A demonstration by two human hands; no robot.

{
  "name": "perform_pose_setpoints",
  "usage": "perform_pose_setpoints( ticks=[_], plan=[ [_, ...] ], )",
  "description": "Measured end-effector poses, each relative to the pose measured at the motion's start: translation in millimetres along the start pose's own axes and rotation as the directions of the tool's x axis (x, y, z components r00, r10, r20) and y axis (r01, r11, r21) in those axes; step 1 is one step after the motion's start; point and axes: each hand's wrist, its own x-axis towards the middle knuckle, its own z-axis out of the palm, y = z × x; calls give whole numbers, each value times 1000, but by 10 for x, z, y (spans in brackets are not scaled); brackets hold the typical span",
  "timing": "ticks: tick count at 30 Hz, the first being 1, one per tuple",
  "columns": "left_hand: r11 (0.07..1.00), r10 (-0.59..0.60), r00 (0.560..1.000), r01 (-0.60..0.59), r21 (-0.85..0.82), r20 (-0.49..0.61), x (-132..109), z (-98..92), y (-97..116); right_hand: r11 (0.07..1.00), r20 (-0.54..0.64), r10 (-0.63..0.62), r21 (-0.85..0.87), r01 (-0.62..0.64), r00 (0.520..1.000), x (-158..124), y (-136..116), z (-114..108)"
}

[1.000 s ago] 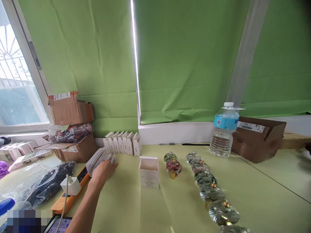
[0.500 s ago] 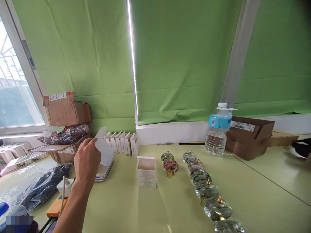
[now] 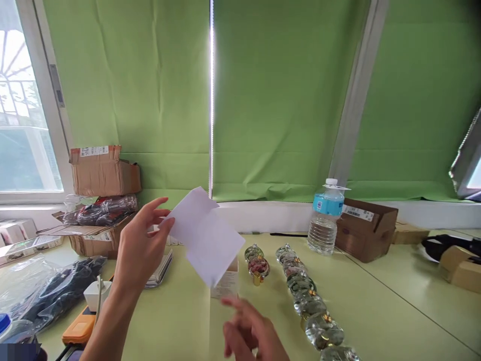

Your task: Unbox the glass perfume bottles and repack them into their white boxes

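Thin, smooth and matt, a white sheet (image 3: pixel 206 235) of paper or card hangs tilted above the table, near the middle of the view, its outline four-sided with small steps in the edges. The left hand (image 3: pixel 145 243), at its nine o'clock, pinches its upper corner between thumb and fingers. At its five o'clock the right hand (image 3: pixel 254 331) is slightly blurred – free of any grip, index finger reaching out, the others loosely curled, apart from the sheet.

Also at five o'clock, partly hidden by the sheet, stands a small white carton (image 3: pixel 225 287) with printed lines. Towards four o'clock runs a row of rounded clear-glass bottles (image 3: pixel 323 330) with gold-coloured fittings; a shorter pair of bottles (image 3: pixel 258 266) – one greenish, one reddish – sits between row and carton. A stack of white flat pieces (image 3: pixel 162 272) lies at eight o'clock, and a ribbed plastic water bottle (image 3: pixel 323 233) stands at three.
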Motion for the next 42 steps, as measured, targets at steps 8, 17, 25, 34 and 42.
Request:
perform_pose_setpoints(
  ticks=[8,17,25,34,42],
  plan=[
    [980,197,934,-187,-61,297,-194,178,219,926,-257,36,372,65,966,341,-869,-372],
    [942,297,722,-330,-66,624,-413,396,339,923,-348,81,381,62,934,529,-729,-501],
    [956,277,869,-294,-22,411,-289,501,123,981,-508,-32,149,125,861,635,-536,-699],
    [983,114,629,-182,4,769,-329,756,-530,989,-488,-50,95,110,871,670,-418,-931],
    [976,42,554,154,-151,832,-457,1035,-716,998,-277,-50,16,57,959,643,-437,-956]
  ],
)
